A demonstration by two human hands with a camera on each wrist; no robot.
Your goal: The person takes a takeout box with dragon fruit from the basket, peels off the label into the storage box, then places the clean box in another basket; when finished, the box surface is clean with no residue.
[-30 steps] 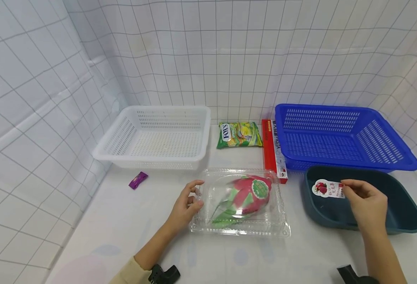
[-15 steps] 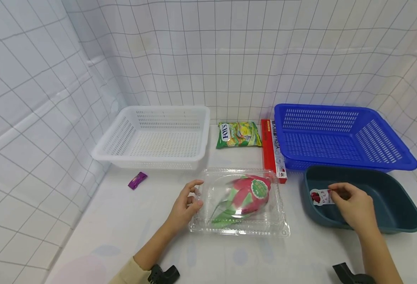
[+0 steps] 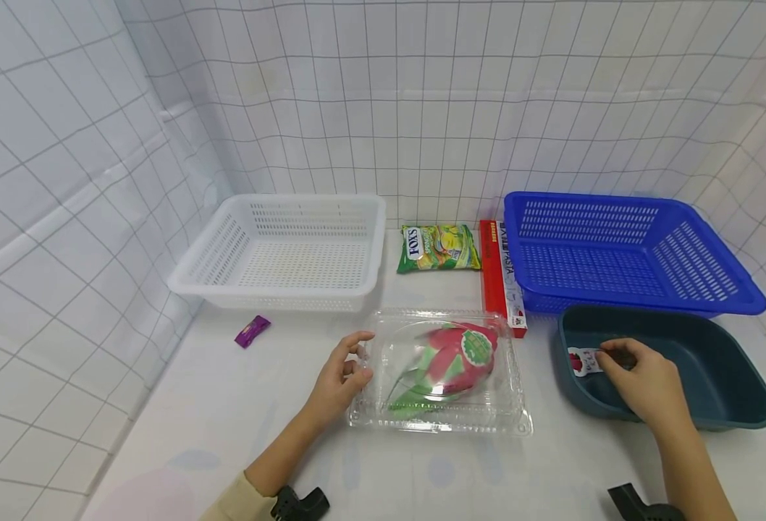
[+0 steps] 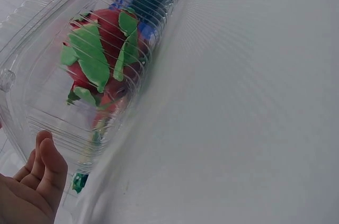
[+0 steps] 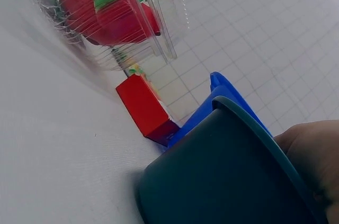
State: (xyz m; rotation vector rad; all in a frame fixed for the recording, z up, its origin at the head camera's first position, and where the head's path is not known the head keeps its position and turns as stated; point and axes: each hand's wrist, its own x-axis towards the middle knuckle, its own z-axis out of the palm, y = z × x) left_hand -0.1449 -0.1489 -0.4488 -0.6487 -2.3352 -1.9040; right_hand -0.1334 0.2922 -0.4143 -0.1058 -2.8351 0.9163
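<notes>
A clear plastic lidded box (image 3: 383, 412) lies on the table with a red and green dragon fruit (image 3: 449, 362) inside, bearing a green round sticker. At its left edge my left hand (image 3: 336, 380) rests, fingers loosely curved and fingertips touching the plastic. In the left wrist view the fingertips (image 4: 45, 147) meet the ribbed end of the box. My right hand (image 3: 646, 380) is over the dark green basin (image 3: 735, 376), pinching a small white card (image 3: 588, 362) with red fruit printed on it. The basin wall hides much of that hand in the right wrist view.
A white basket (image 3: 285, 297) stands at the back left and a blue basket (image 3: 591, 271) at the back right. Between them lie a green candy bag (image 3: 439, 247) and a red and white box (image 3: 502, 275). A purple wrapped sweet (image 3: 253, 331) lies front left.
My right hand has moved left and slightly down over the basin with the card, which now shows less beyond the fingers. The left hand and the clear box have stayed put.
</notes>
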